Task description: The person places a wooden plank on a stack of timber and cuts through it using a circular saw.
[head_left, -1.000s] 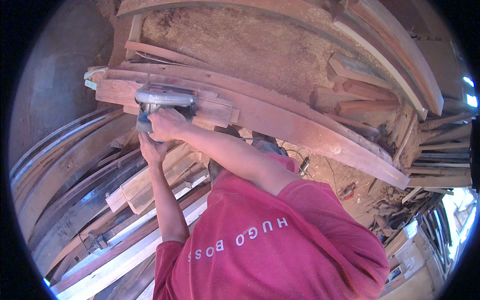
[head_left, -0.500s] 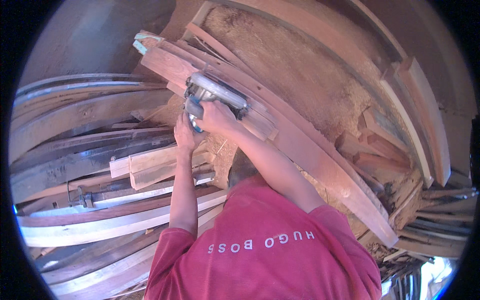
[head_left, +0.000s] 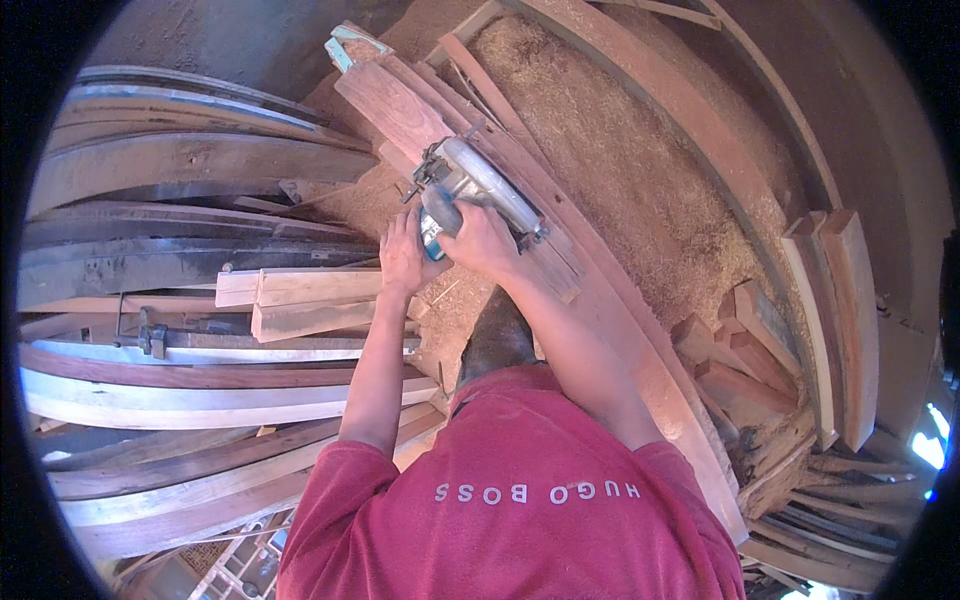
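A circular saw [head_left: 483,180] with a silver guard and a blue motor housing rests on a reddish wooden plank [head_left: 405,108]. My right hand [head_left: 482,238] is closed round its dark rear handle. Against the blue housing, on the saw's left side, lies my left hand [head_left: 403,252], its fingers bent along the housing and partly hiding it. The plank lies on a longer, wider board [head_left: 630,340] that runs from the far left toward the near right. The blade is hidden under the guard.
Long curved boards [head_left: 200,400] are stacked on the left, with a metal clamp [head_left: 152,335] among them. Sawdust [head_left: 610,140] covers the ground beyond the board. Wood offcuts [head_left: 745,345] and upright curved pieces [head_left: 848,330] stand at the right.
The whole view has shifted and turned, so the saw and plank appear farther right. My left hand has come up closer along the saw's housing. My right hand keeps its grip.
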Demonstrator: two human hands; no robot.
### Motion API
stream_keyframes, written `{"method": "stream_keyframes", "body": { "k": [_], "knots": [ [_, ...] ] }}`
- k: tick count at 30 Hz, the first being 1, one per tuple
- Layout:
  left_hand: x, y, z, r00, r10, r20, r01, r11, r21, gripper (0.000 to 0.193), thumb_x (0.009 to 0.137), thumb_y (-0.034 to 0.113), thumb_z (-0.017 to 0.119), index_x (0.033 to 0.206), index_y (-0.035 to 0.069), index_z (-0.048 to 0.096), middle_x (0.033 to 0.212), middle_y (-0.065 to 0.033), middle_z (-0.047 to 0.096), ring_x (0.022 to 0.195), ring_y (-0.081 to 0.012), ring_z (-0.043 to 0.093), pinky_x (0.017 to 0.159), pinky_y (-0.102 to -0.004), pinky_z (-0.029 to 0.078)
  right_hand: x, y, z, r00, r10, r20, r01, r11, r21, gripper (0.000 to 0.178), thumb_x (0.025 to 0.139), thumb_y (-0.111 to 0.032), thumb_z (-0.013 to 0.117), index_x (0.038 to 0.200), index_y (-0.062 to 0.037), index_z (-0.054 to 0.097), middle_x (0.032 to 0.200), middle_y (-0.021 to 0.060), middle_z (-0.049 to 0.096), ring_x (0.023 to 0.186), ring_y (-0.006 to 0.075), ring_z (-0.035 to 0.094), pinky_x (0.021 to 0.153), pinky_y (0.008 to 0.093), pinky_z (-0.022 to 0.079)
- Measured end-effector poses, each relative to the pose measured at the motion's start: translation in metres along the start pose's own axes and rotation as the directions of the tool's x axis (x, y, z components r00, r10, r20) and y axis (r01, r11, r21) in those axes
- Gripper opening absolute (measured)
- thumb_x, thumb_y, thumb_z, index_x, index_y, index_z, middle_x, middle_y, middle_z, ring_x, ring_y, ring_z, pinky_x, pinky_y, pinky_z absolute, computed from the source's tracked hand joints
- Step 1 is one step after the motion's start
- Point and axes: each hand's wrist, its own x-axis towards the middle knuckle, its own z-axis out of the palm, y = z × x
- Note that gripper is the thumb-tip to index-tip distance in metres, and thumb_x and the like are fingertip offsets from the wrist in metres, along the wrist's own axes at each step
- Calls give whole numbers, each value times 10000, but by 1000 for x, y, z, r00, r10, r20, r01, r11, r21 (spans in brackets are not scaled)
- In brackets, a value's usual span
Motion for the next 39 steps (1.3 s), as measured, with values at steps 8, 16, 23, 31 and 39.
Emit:
{"method": "stream_keyframes", "body": {
  "k": [8, 16, 23, 31, 39],
  "knots": [
    [0, 1, -7, 999, -7, -42, 7, 1000, 1, 1058, 541, 357, 892, 1445, 44, 442, 1325, -160, 562, 1189, -362, 575, 981, -512, 470, 5, 0, 6, 1000, 23, -5, -23, 999, -41, 589, 757, -278, 755, 1222, 67, 649, 1063, 331, 685, 1030, 471, 669, 934, 501, 542],
    [42, -52, -26, 997, 66, 29, -55, 958, -281, 780, 696, 399, 834, 1353, 75, 566, 1303, -163, 608, 1181, -368, 606, 988, -486, 481, 18, -3, 11, 995, 84, 50, -80, 995, -66, 564, 761, -275, 755, 1215, 42, 646, 1063, 302, 696, 1027, 478, 659, 953, 515, 519],
    [189, -150, -6, 986, -69, -154, 27, 965, -260, 515, 887, 331, 723, 1305, 49, 620, 1337, -200, 613, 1251, -380, 581, 1029, -455, 485, 13, 2, 17, 986, 142, 89, -129, 983, -131, 562, 744, -244, 755, 1222, 28, 639, 1096, 282, 695, 1028, 460, 667, 921, 489, 545],
    [283, -186, 22, 994, 109, 2, -109, 993, 55, 959, 792, 612, 751, 1540, 110, 421, 1617, -203, 344, 1510, -371, 304, 1216, -551, 271, 12, 15, 22, 975, 182, 131, -167, 979, -117, 646, 677, -216, 814, 1249, 27, 639, 1126, 241, 712, 1008, 398, 711, 895, 454, 570],
    [288, -177, 16, 987, 56, 147, -74, 990, 118, 1149, 663, 599, 847, 1575, 107, 350, 1637, -211, 300, 1528, -373, 268, 1229, -546, 252, 10, 20, 23, 995, 33, 95, -24, 994, -103, 636, 597, -164, 826, 1169, 60, 661, 959, 209, 733, 829, 358, 741, 795, 413, 574]
  ]
}}
